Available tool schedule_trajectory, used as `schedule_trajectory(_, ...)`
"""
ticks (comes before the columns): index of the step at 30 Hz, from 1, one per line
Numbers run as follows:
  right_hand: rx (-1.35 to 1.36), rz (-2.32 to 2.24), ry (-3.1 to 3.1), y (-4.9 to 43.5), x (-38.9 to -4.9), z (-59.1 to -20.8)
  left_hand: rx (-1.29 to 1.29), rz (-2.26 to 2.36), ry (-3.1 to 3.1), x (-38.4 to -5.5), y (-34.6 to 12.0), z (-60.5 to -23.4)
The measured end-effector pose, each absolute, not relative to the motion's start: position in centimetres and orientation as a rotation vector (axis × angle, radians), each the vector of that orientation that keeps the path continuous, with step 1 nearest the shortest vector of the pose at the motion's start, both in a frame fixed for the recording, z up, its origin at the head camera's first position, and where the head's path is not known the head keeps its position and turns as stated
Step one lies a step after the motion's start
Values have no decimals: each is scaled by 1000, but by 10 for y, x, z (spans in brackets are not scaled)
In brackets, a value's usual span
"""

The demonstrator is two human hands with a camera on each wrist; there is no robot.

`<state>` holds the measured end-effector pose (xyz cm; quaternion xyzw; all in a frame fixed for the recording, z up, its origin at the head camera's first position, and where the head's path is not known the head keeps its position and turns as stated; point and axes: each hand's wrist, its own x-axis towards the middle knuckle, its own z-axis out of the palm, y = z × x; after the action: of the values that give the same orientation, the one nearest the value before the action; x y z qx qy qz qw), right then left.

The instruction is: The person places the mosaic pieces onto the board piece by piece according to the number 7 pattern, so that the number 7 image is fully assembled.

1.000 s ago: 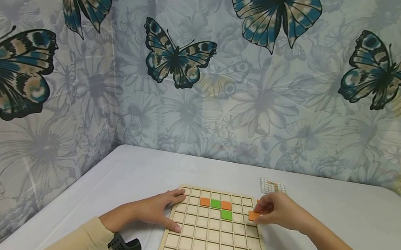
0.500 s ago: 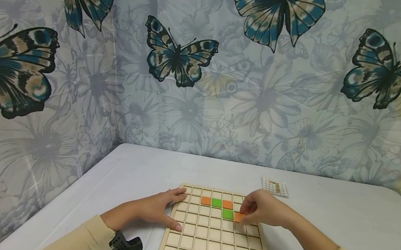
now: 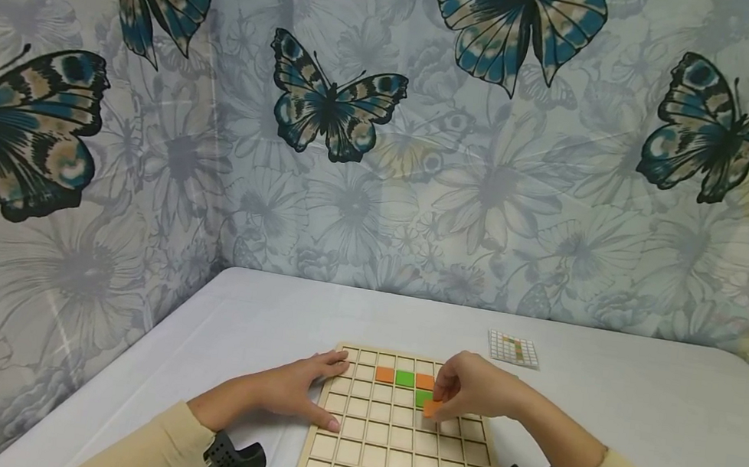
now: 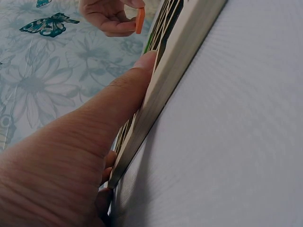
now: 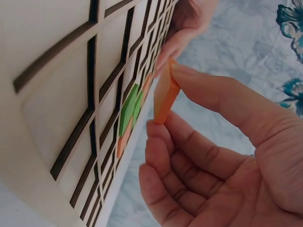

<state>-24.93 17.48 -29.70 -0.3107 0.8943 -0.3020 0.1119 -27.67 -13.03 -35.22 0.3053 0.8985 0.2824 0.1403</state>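
So the right hand [image 3: 478, 384] has an orange tile [image 3: 431, 409] pinched between thumb and fingertips, over the middle-right of the board [image 3: 373, 457], low in the frame. The right wrist view shows the tile clear of the surface, gripped by opposite edges, probably so its flat faces stay uncovered.

Left hand [image 3: 301, 387] isn't pinching anything: fingers spread wide, thumb and fingertips resting over the board's left edge. My guess is it's steadying the thing, and staying off the tiles too.

Four tiles sit in cells up top, like the green tile [image 3: 405, 379]; the raised grid lines likely keep them squared up. Patterned card [image 3: 514, 349] lies beyond the board, right of centre, presumably to stay visible.
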Motion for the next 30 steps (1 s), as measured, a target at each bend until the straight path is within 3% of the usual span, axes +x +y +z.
schedule_trajectory(30,-927,-850,2604,165,-250,-307,925,821,2588,-277,-132,-353)
